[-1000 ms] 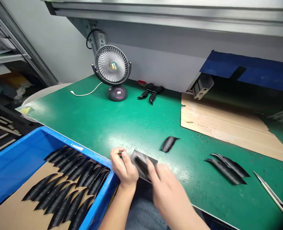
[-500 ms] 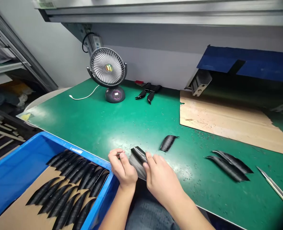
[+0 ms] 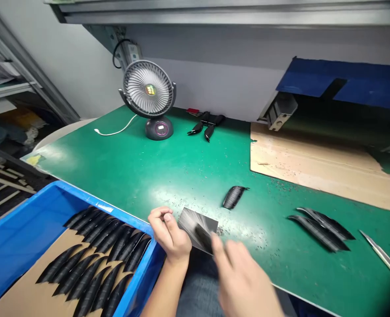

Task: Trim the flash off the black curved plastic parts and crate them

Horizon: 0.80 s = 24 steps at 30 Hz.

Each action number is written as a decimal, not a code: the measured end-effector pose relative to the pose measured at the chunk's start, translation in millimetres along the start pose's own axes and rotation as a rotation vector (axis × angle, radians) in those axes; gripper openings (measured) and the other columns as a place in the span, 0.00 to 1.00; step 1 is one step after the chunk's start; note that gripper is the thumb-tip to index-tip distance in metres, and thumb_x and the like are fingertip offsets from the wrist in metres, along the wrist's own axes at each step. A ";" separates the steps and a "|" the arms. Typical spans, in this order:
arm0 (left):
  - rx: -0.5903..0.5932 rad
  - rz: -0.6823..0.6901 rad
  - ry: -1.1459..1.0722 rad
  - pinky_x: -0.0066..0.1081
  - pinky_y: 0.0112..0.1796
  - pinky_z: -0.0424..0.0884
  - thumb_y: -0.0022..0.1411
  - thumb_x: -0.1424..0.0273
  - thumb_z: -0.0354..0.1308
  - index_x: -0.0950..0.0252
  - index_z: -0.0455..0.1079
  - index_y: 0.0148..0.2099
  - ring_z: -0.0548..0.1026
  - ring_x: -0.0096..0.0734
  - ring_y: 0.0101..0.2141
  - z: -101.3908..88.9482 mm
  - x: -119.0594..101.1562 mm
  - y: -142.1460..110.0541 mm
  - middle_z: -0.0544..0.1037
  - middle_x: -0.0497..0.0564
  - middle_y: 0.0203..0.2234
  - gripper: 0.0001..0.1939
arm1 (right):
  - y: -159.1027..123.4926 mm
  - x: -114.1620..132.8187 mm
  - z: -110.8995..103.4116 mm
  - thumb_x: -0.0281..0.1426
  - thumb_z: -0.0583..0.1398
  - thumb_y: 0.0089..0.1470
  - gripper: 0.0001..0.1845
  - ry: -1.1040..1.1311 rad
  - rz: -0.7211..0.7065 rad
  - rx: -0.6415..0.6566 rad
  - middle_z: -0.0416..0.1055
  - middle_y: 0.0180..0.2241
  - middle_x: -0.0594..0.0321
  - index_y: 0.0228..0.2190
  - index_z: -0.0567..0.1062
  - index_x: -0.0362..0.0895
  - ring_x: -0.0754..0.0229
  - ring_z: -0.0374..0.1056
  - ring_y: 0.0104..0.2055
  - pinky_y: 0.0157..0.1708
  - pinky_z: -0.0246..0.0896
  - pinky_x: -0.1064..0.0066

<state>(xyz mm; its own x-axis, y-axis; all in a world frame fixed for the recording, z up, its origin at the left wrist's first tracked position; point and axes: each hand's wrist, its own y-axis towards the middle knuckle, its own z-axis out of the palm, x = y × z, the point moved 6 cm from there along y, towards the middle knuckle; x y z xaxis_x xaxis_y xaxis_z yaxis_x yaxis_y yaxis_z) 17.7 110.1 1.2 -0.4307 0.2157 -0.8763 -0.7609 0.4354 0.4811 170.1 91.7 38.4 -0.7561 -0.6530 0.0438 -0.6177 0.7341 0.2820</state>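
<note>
Right hand (image 3: 244, 274) clamped on the near end of a blurred black curved shell (image 3: 203, 237), long axis slanting up-left over the streaked grey plate (image 3: 191, 218); left hand (image 3: 171, 236), farther off, curls beside the plate, grip impossible to tell

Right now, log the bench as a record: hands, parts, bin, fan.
Left hand: fingers curled, beside the grey sheet
Right hand: holding a blurred black piece over the sheet
Nearby parts: curved black piece beyond the right hand; pair farther right
Blue bin: two rows of curved pieces
Pointed tool: right of that pair
Desk fan: back left
</note>
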 end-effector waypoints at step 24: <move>0.016 0.003 0.054 0.34 0.36 0.64 0.68 0.63 0.45 0.63 0.62 0.40 0.67 0.34 0.34 0.1 -4.8 1.4 0.66 0.51 0.32 0.10 | 6.9 -8.1 2.4 0.28 0.46 0.64 0.21 0.087 0.122 0.029 0.67 0.30 0.54 0.55 0.61 0.33 0.52 0.67 0.30 0.25 0.67 0.65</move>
<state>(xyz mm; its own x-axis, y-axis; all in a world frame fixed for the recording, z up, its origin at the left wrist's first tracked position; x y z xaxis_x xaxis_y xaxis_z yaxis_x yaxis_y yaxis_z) 18.8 109.8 6.1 -0.4587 0.1692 -0.8723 -0.7523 0.4485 0.4826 171.4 102.5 37.6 -0.8052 -0.5712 0.1594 -0.5291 0.8133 0.2419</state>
